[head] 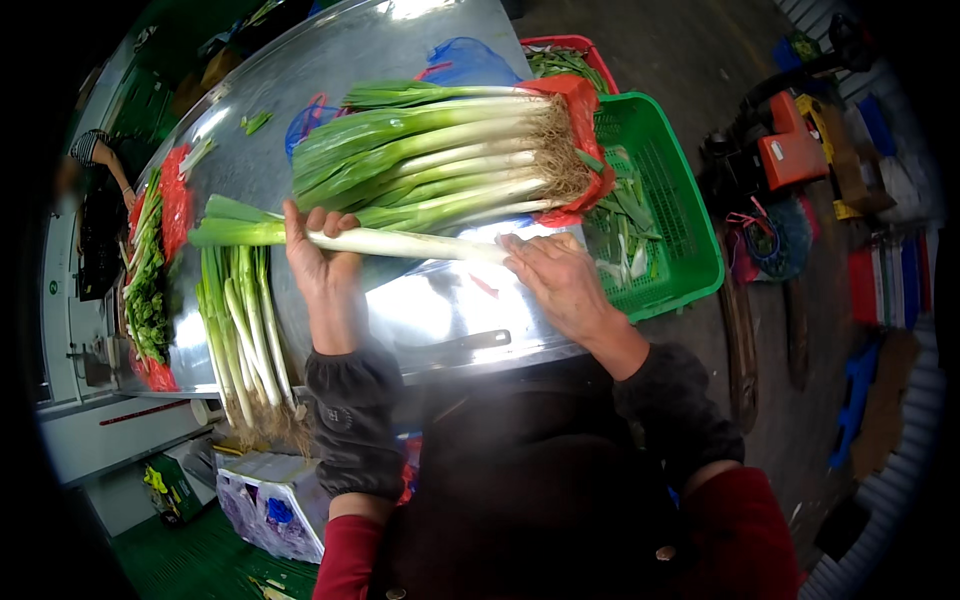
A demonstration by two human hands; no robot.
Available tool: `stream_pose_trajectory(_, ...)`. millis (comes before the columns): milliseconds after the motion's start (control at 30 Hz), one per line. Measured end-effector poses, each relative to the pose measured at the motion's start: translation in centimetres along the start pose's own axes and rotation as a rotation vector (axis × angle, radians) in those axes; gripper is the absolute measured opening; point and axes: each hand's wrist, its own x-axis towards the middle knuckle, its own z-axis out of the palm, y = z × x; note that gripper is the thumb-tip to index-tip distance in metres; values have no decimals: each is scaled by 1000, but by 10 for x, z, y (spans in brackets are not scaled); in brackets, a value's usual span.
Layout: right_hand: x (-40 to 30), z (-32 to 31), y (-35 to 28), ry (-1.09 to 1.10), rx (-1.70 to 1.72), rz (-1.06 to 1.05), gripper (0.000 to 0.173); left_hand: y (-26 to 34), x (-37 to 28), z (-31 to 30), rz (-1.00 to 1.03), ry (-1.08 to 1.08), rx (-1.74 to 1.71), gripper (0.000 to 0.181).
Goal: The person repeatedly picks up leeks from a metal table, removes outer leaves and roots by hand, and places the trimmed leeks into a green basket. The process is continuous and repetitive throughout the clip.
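Note:
My left hand point(322, 244) is closed around the green upper shank of a leek point(412, 245), held level above the steel table point(262, 157). At its white root end, the fingers of my right hand point(551, 274) grip it. Just beyond lies a big pile of leeks point(450, 150), their roots to the right on a red plastic bag point(589, 112). Several more leeks point(251, 322) lie at the left, roots over the near table edge. Between me and the held leek, a dark-handled knife point(480, 340) rests on the table, its blade hard to make out.
A green plastic basket point(679, 180) with leaf trimmings stands right of the table, beside a red basket point(592, 52). Leafy greens point(146, 300) and blue netting point(469, 64) lie on the table. Another person's arm point(112, 165) is at the far left. A wrapped box point(270, 510) stands below left.

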Motion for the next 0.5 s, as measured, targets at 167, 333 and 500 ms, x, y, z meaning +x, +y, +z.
stream_pose_trajectory(167,3,11,15,129,-21,-6,10,0,-8,6,20,-124,-48,35)
stream_pose_trajectory(333,1,16,24,51,-26,120,13,-6,-17,13,48,-300,30,37)
stream_pose_trajectory(500,14,-9,79,-135,-362,574,28,-4,-18,14,-4,-425,3,37)
